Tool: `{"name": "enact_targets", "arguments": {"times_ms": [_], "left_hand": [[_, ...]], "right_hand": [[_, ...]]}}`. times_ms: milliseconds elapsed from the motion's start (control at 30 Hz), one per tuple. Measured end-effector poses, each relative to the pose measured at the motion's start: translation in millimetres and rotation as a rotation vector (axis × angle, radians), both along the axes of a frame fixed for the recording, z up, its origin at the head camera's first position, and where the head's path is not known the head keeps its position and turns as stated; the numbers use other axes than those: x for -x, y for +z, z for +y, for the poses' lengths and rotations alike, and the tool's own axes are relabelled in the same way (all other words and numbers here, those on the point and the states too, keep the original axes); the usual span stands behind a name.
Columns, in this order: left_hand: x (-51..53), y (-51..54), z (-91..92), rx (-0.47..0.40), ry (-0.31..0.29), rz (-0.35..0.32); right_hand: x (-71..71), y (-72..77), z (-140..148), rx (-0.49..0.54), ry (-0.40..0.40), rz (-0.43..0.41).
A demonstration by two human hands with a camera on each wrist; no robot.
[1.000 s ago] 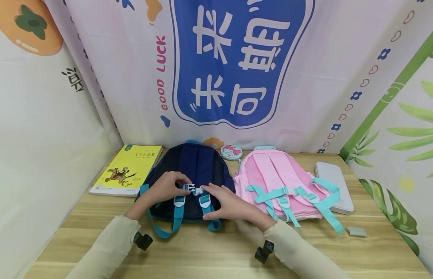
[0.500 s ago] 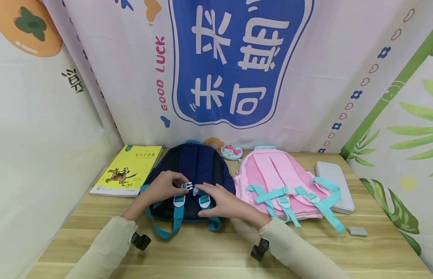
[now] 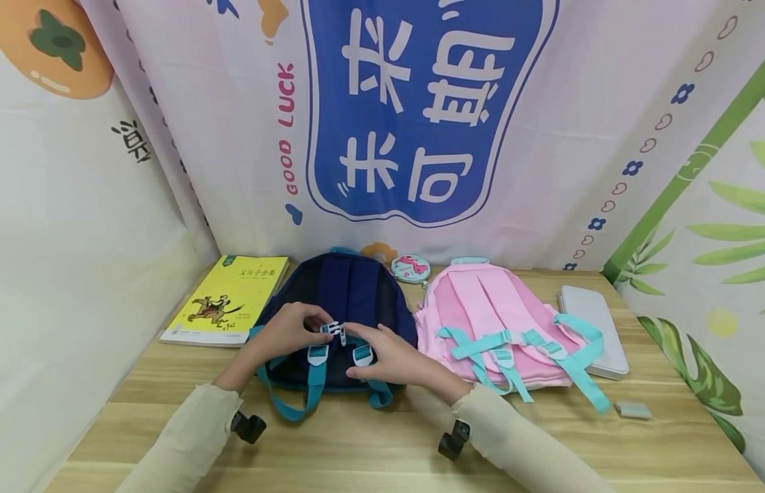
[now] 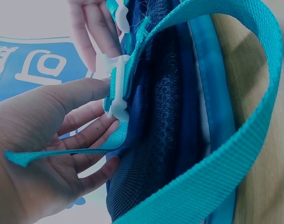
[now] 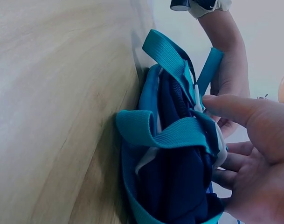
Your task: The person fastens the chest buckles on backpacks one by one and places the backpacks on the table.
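A navy backpack (image 3: 351,287) with teal straps lies on the table, strap side up. My left hand (image 3: 290,331) pinches the pronged half of a white side-release buckle (image 3: 334,329) between thumb and fingers. My right hand (image 3: 385,350) holds the buckle's socket half (image 3: 343,335) at its fingers, with the thumb lower and apart. The two halves stand close together; whether they touch I cannot tell. In the left wrist view, a white buckle (image 4: 118,88) sits by the left thumb. The right wrist view shows a teal strap (image 5: 169,133) looping off the pack.
A pink backpack (image 3: 462,301) with mint straps lies to the right, beside a white case (image 3: 592,329). A yellow book (image 3: 228,294) is at the left, a round pouch (image 3: 411,268) at the back. A small grey block (image 3: 632,410) rests at the right front.
My right hand has shifted slightly left, and the socket half has turned edge-on and come nearer the pronged half. The left hand has moved little, its buckle half tilting a bit.
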State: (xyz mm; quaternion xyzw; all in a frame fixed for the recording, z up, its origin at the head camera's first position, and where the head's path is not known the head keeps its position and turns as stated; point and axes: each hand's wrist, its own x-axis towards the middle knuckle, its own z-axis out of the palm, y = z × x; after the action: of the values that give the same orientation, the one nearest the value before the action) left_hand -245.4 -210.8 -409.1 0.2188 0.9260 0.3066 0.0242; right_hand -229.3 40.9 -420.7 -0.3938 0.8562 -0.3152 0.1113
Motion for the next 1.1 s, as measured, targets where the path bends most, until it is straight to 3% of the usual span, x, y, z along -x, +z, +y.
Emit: {"name": "enact_targets", "arguments": {"times_ms": [733, 1100], "left_hand": [[-3.1, -1.5, 0.8, -0.018, -0.004, -0.012], [-3.4, -2.2, 4.1, -0.026, -0.007, -0.009]], "right_hand": [[6.8, -10.0, -14, 0.098, -0.13, 0.018], [7.1, -12.9, -21, 0.144, -0.187, 0.075]]}}
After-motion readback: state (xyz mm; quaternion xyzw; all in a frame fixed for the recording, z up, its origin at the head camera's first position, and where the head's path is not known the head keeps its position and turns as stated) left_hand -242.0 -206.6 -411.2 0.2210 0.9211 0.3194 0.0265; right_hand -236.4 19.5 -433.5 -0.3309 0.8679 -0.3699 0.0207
